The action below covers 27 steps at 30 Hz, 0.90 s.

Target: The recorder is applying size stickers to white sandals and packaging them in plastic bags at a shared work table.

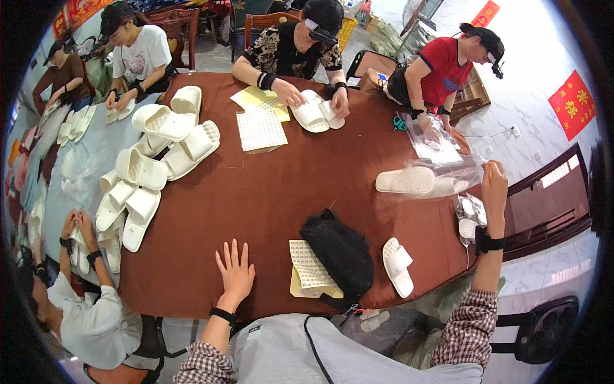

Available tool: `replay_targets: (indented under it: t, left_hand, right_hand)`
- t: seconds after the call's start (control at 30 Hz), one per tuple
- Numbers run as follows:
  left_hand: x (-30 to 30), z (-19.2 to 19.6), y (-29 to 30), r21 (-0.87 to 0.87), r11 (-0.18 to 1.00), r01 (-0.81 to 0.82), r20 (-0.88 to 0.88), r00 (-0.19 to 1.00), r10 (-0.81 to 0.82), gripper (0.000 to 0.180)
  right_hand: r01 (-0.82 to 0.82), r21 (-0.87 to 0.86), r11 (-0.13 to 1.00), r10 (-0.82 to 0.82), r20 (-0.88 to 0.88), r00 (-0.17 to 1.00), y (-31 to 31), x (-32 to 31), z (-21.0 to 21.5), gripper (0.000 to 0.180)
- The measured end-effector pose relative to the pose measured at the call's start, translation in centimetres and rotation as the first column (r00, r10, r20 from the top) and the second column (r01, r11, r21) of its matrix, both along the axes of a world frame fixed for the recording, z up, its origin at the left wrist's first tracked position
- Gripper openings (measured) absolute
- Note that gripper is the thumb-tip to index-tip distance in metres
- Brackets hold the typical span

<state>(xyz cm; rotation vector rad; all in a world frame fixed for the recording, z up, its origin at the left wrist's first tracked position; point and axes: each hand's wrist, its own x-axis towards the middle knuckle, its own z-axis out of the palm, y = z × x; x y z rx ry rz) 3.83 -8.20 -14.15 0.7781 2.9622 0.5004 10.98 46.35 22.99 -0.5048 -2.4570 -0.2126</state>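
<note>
My left hand (236, 274) lies flat on the brown tablecloth with its fingers spread, holding nothing. On the right, my right hand (495, 192) is raised at the table's edge, its fingertips pinched at the end of a clear plastic bag (472, 171). Toward the table stretches that bag, around a pale slipper (404, 180) lying sole up, with a second slipper shape blurred by the plastic. A single white slipper (398, 267) rests nearer to me. Between my hands sit a black cloth pouch (339, 256) and a sticker sheet (308, 264) on yellow paper.
White slippers (142, 169) are piled along the table's left side. Across from me a person handles a slipper pair (314, 112) beside more sticker sheets (261, 130). At far right a person in red handles plastic bags (436, 142) near teal scissors (400, 123). Others work at left.
</note>
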Motion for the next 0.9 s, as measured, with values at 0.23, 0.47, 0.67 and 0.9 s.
replay_targets:
  t: [0.23,0.47,0.67,0.9]
  left_hand:
    - [-0.1,0.5,0.1,0.019,1.000,0.019,0.067,0.998,-0.020,0.066]
    - [-0.1,0.5,0.0,-0.009,1.000,0.017,0.059,0.998,-0.016,0.067]
    - [-0.1,0.0,0.0,-0.029,0.999,0.022,0.024,0.999,-0.021,0.069]
    - [-0.3,-0.3,-0.2,0.034,0.999,0.010,0.022,1.000,-0.011,0.069]
  right_hand:
    - [0.053,0.340,0.939,0.012,-0.186,0.982,-1.5,5.7,2.9,0.017]
    - [0.181,0.047,0.982,-0.137,-0.479,0.867,3.6,13.7,6.4,0.024]
    - [0.360,0.179,0.916,-0.295,-0.310,0.904,3.3,17.7,5.7,0.022]
    - [0.418,0.356,0.835,-0.384,-0.167,0.908,-3.6,20.5,1.3,0.029]
